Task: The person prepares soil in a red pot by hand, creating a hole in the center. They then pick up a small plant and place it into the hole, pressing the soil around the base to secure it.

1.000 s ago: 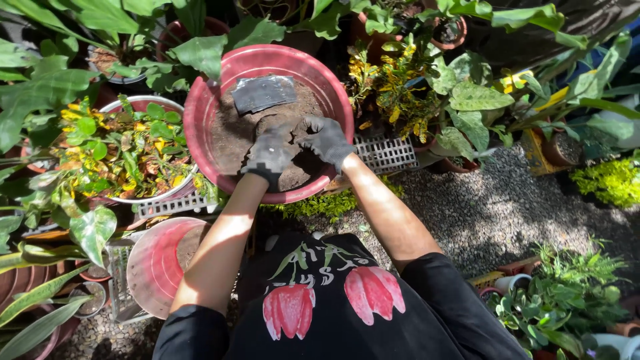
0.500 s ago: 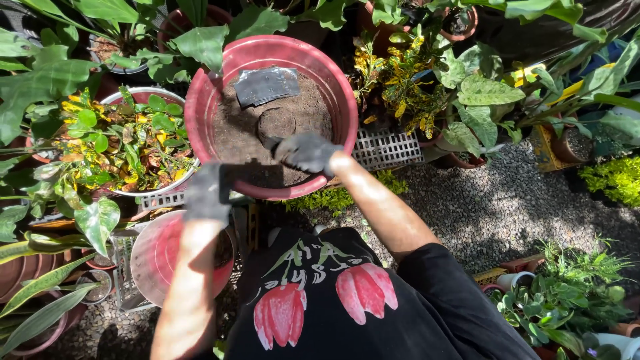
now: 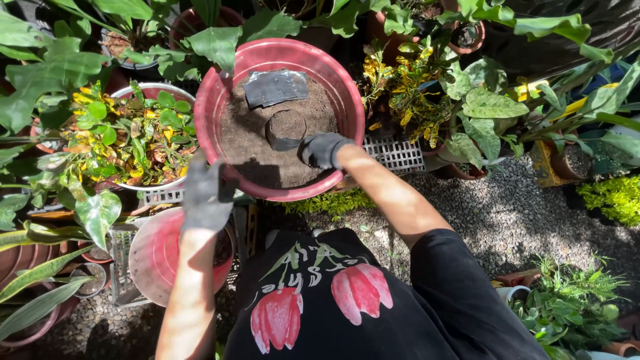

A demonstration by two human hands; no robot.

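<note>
The red plastic basin (image 3: 215, 107) of dark potting soil (image 3: 253, 143) sits at the twelve o'clock side of the view, resting on a white lattice crate (image 3: 399, 155) among the plants. It looks heavy for its size: the soil fills most of it, loose and crumbly, and a moulded plug of soil (image 3: 286, 127), shaped like a small pot, stands near the middle. The basin wall is thin, smooth plastic, likely to flex, so I would judge the rolled rim the place to take hold, with both hands on opposite sides. A crumpled black plastic bag (image 3: 275, 87) lies flat on the soil at the far side, limp and light.

The right hand (image 3: 323, 149), in a dark knitted glove, rests on the soil at about five o'clock of the plug, fingers curled down into the dirt; whether they pinch anything I cannot tell. The left hand (image 3: 205, 193), gloved too, hangs outside the basin at its seven o'clock, fingers loose and holding nothing.

Below that hand a second red basin (image 3: 157, 253) lies tilted on a grey crate (image 3: 121, 270). At nine o'clock stands a pot of yellow-and-green croton (image 3: 123, 137), leathery and glossy. Gravel ground (image 3: 507, 220) spreads out at four o'clock, rough and grey.
</note>
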